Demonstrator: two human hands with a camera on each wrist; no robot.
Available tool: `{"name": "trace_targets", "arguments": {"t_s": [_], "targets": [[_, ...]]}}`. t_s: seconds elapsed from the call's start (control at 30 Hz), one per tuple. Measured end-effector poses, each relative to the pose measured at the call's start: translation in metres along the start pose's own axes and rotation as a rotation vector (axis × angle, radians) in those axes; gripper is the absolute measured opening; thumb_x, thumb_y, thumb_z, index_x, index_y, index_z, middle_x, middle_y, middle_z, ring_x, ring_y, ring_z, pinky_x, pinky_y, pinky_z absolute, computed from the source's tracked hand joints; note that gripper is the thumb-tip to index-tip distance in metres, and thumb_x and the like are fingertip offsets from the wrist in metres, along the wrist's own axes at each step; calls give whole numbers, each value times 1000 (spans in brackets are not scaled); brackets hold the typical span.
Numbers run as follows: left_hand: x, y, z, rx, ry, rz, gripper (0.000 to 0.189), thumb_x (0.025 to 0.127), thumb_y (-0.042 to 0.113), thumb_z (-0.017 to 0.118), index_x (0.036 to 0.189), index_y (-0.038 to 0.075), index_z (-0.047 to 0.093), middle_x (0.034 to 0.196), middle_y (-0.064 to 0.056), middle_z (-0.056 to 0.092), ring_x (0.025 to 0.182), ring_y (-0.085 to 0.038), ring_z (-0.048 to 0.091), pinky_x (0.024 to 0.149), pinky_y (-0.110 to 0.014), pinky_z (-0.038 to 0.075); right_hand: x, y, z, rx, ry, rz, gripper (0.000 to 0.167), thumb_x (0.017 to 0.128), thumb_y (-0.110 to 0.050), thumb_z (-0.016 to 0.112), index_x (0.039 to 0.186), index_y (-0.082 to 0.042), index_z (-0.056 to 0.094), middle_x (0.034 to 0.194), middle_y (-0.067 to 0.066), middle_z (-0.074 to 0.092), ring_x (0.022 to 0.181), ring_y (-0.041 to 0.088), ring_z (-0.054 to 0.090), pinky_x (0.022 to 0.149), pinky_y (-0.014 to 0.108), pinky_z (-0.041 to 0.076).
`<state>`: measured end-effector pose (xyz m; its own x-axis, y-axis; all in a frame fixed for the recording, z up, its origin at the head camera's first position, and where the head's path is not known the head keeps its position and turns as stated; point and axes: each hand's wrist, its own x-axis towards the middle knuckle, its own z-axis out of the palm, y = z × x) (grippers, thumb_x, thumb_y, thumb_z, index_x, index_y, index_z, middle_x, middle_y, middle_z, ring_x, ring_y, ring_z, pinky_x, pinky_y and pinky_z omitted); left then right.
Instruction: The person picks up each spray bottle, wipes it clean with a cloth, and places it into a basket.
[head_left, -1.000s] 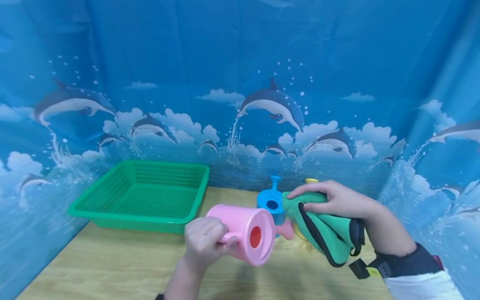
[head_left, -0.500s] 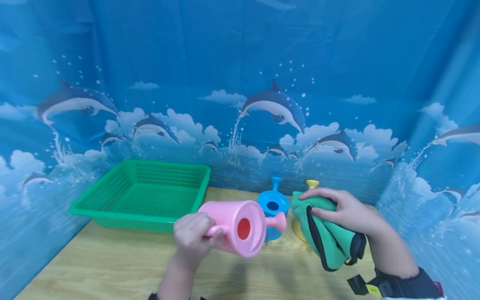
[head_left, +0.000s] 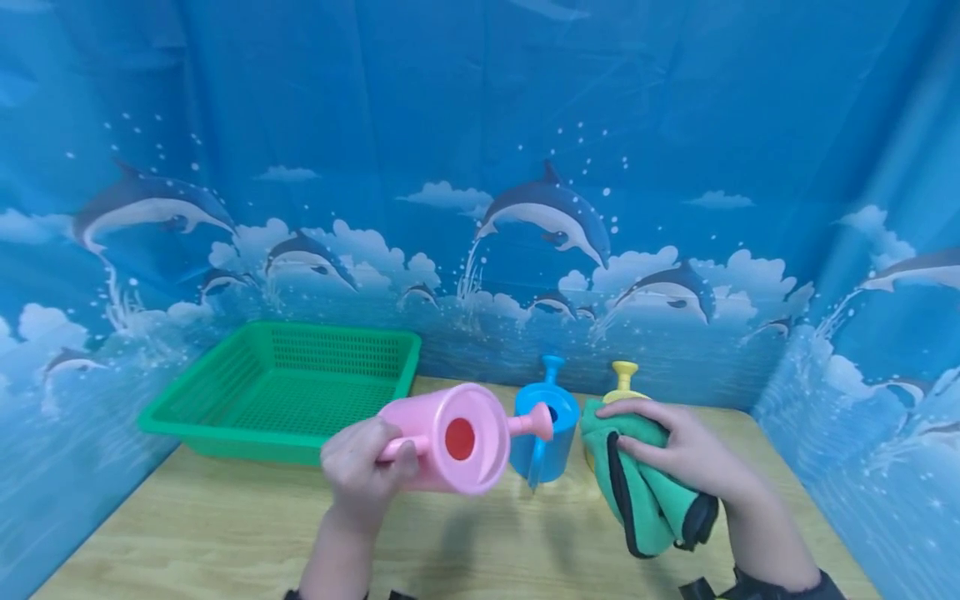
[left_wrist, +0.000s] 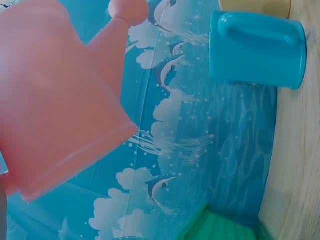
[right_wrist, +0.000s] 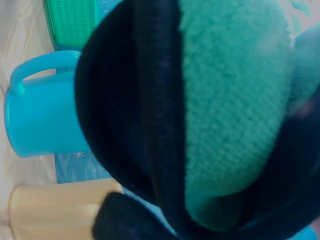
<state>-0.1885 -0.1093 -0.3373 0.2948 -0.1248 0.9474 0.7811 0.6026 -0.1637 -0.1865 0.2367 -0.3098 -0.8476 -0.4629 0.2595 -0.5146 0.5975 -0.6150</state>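
Observation:
My left hand [head_left: 367, 467] grips the handle of a pink toy watering can [head_left: 420, 412], raised over the table and tilted so its top opening faces me; its spout points right. In the left wrist view the pink can [left_wrist: 60, 95] fills the left side. A folded green cloth [head_left: 637, 475] with black edging is held in my right hand [head_left: 693, 450], thumb and fingers bent over it. Behind the pink spout stands a blue watering can [head_left: 555, 454]. A yellow watering can [head_left: 624, 379] is mostly hidden behind the cloth.
A green plastic basket [head_left: 285, 450] sits at the back left of the wooden table [head_left: 247, 533]. A blue curtain [head_left: 420, 100] printed with dolphins closes off the back and both sides.
My left hand has carried the pink can left and slightly up, apart from the cloth. The right hand with the cloth has shifted a little right and down, uncovering more of the yellow can.

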Motion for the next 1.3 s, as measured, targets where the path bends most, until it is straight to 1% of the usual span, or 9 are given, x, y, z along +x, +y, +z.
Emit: {"name": "trace_targets", "arguments": {"t_s": [0.2,0.3,0.47,0.6,0.83,0.93,1.07,1.2,1.3], "targets": [[-5,-2,0,45,-2,-54,56,97,33,57,52,3,44,45,0,34,36,-11,26,34,-18,22,-10,8,10,68,26,34,32,95,-23,62,127,-25,60,128,10,61,103,4,62,76,27,55],[-8,-3,0,80,1,-71,56,97,34,57,52,3,44,45,0,34,36,-11,25,34,-18,21,-14,12,14,61,42,49,31,95,-23,62,126,-26,60,128,8,61,105,2,60,78,27,54],[-11,-5,-1,136,-5,-83,56,97,36,57,53,3,44,45,-1,34,36,-13,25,33,-19,21,-17,19,22,51,63,39,31,95,-21,62,126,-26,60,125,5,63,103,2,60,78,26,53],[-10,-8,-3,149,0,-95,57,96,38,57,52,3,45,45,-1,36,34,-14,27,33,-21,23,-15,24,29,104,54,24,31,96,-20,61,127,-23,60,124,7,64,98,2,62,76,27,54],[-9,-11,-4,168,-11,-114,59,96,41,56,53,3,45,44,-3,36,33,-15,28,32,-22,25,-14,28,36,164,60,15,32,96,-18,61,127,-20,60,127,12,62,100,2,63,77,26,54],[-9,-11,-5,201,1,-138,60,97,42,55,52,3,44,43,-3,34,33,-15,26,32,-22,22,-14,29,37,182,44,15,32,96,-18,60,127,-18,59,127,13,62,100,2,63,78,27,55],[-10,-12,-6,237,20,-172,60,97,41,55,52,4,41,41,-3,32,34,-16,23,33,-23,18,-16,29,37,174,38,21,32,96,-19,60,127,-19,59,126,12,62,101,2,63,80,27,54],[-18,-18,-8,279,23,-225,59,97,40,54,53,2,42,41,-6,36,34,-17,25,34,-24,19,-22,30,36,148,58,29,32,96,-19,61,127,-22,60,129,10,61,106,0,60,81,26,53],[-26,-22,-10,299,27,-289,59,97,41,53,55,1,45,43,-8,40,34,-19,28,34,-24,22,-28,31,32,125,77,39,32,96,-19,61,128,-22,60,130,10,60,107,-2,59,81,26,53]]}}
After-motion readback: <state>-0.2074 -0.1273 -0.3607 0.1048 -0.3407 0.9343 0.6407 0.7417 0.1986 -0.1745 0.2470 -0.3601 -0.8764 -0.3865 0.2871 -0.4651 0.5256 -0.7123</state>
